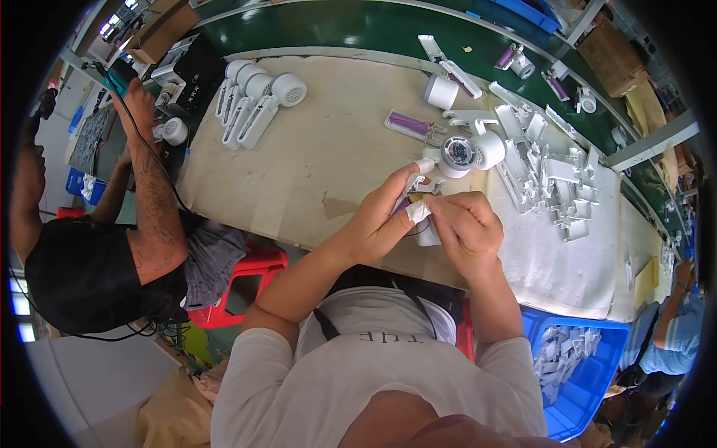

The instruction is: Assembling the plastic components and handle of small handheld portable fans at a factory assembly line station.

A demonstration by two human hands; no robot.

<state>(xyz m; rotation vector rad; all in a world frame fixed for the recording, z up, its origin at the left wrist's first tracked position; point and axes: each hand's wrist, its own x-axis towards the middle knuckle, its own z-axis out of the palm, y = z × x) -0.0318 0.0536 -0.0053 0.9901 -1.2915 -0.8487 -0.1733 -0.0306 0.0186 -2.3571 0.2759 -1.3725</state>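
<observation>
Near the table's front edge, my left hand [382, 216] is closed round the opened handle of a white handheld fan [427, 234], with white tape on its thumb and a fingertip. A purple part shows inside the handle, and a thin dark wire loops below it. My right hand [472, 230] meets it from the right, thumb and fingers pinched together at the open handle; what they pinch is too small to tell. Just beyond my hands lie a round fan head [458, 153] with its inside showing, another white head [489, 149] and an open handle with a purple battery [408, 125].
Several finished-looking white fans [261, 101] lie at the far left. White handle shells [549, 168] are heaped at the right. A blue bin [609, 358] of white parts stands at lower right. A co-worker [112, 261] sits left, beside a black box [187, 75].
</observation>
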